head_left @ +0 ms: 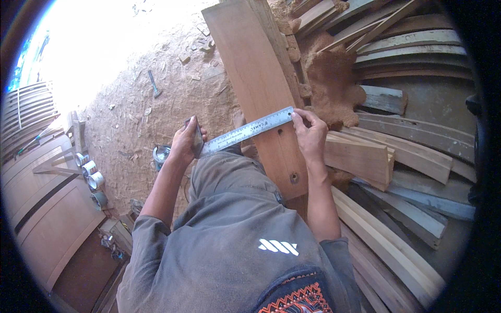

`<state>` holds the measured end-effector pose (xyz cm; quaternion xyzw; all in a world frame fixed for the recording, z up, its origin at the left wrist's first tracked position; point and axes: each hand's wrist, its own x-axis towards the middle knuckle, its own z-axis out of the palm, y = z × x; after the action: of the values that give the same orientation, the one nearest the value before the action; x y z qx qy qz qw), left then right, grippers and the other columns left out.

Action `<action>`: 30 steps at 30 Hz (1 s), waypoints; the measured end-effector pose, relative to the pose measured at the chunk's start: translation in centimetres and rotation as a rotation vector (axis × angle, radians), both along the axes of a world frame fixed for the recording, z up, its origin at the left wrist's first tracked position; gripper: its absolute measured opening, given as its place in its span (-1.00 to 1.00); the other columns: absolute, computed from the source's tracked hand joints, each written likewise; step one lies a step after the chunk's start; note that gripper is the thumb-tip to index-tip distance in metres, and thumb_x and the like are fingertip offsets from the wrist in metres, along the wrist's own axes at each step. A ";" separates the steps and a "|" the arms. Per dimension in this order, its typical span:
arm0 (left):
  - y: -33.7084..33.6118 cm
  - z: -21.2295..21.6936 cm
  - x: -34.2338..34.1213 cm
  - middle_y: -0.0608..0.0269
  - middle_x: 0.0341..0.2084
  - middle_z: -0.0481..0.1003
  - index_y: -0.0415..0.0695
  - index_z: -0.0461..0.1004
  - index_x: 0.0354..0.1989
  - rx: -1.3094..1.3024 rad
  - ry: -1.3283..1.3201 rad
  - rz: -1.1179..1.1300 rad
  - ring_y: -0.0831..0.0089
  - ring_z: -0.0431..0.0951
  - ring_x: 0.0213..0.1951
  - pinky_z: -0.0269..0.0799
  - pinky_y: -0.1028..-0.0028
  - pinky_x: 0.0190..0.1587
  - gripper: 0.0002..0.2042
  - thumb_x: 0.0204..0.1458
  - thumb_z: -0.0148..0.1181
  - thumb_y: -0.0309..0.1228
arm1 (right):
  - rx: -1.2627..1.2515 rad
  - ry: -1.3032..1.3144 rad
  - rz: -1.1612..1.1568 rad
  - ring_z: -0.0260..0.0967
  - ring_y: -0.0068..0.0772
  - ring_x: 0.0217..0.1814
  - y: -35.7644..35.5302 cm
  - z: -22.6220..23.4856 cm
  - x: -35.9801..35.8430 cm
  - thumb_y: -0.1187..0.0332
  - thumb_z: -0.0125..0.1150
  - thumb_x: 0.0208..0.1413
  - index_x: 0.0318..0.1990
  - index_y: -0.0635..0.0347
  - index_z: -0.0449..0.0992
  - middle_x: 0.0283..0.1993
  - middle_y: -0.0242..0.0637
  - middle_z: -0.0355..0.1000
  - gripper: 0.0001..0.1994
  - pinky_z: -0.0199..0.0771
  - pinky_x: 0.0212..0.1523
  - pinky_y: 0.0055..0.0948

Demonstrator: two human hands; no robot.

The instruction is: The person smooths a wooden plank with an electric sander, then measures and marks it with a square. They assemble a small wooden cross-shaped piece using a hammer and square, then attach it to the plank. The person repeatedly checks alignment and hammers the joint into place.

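Observation:
A try square with a dark stock and a silver marked blade [235,135] is held between my two hands. My left hand [183,142] is closed round its dark stock. My right hand [311,133] pinches the far end of the blade near its hole. The blade slants across a wide reddish-brown plank [261,73], which runs away from me. Whether the blade touches the plank, I cannot tell. Two dark holes or knots show in the plank nearer my body.
Stacked boards [386,156] and a sawdust heap [331,73] lie on the right. A hammer [154,84] lies on the dusty floor, with wood scraps beyond. A round metal tool [160,154] sits by my left forearm. Cans [90,168] and wooden panels [62,214] stand at left.

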<state>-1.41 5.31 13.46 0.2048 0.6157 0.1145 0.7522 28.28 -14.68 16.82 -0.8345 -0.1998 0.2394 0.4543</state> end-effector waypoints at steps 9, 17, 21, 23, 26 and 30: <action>0.0 -0.1 0.2 0.20 -0.41 0.57 -0.13 0.46 -0.16 0.000 0.006 0.006 0.42 0.60 -0.46 0.63 0.38 -0.35 -0.68 0.33 0.22 -0.09 | 0.001 -0.048 0.015 0.46 -0.66 -0.35 -0.1 -0.4 0.0 0.44 0.39 0.20 -0.11 0.35 0.71 -0.32 -0.40 0.62 -0.82 0.48 -0.28 -0.56; -0.1 -0.7 -0.2 0.22 -0.43 0.54 -0.12 0.45 -0.16 0.069 -0.067 -0.027 0.39 0.59 -0.45 0.58 0.39 -0.34 -0.68 0.34 0.22 -0.08 | 0.022 -0.048 0.016 0.57 -0.45 -0.23 0.1 0.2 -0.3 0.45 0.38 0.19 -0.10 0.33 0.70 -0.23 -0.24 0.66 -0.82 0.55 -0.14 -0.41; -0.3 1.8 0.4 0.23 -0.47 0.52 -0.13 0.42 -0.15 0.215 -0.067 -0.127 0.40 0.59 -0.46 0.54 0.39 -0.41 -0.68 0.38 0.13 -0.08 | -0.059 -0.418 0.113 0.58 -0.08 -0.02 -0.7 3.5 -2.0 0.39 0.41 0.14 -0.04 0.24 0.66 -0.18 -0.11 0.62 -0.75 0.50 0.11 -0.18; -0.7 3.4 1.0 0.20 -0.42 0.54 -0.17 0.44 -0.09 0.209 -0.077 -0.186 0.38 0.59 -0.46 0.61 0.36 -0.38 -0.69 0.36 0.18 -0.13 | -0.082 -0.611 0.254 0.56 0.01 0.01 -2.1 5.5 -3.5 0.24 0.46 0.11 -0.04 0.19 0.64 -0.21 -0.10 0.59 -0.68 0.43 0.20 -0.12; -1.8 4.9 2.9 0.17 -0.36 0.55 -0.18 0.46 -0.07 0.147 -0.169 -0.273 0.37 0.61 -0.43 0.63 0.36 -0.37 -0.69 0.35 0.20 -0.14 | -0.054 -0.597 0.536 0.56 0.01 -0.06 -4.2 7.3 -5.8 0.01 0.51 0.03 -0.11 0.14 0.64 -0.25 -0.14 0.58 -0.57 0.47 0.12 -0.14; -3.3 5.2 5.6 0.12 -0.15 0.58 -0.24 0.47 0.08 0.201 -0.240 -0.441 0.29 0.66 -0.23 0.66 0.28 -0.23 -0.55 0.38 0.11 -0.03 | -0.034 -0.437 0.555 0.59 0.00 -0.17 -7.3 7.5 -7.6 -0.19 0.52 -0.09 -0.21 0.10 0.64 -0.26 -0.19 0.59 -0.46 0.57 -0.10 -0.17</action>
<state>4.20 2.05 18.70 0.3926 0.4480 0.0318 0.8026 20.65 -21.96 24.27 -0.7875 -0.5072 0.1730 0.3045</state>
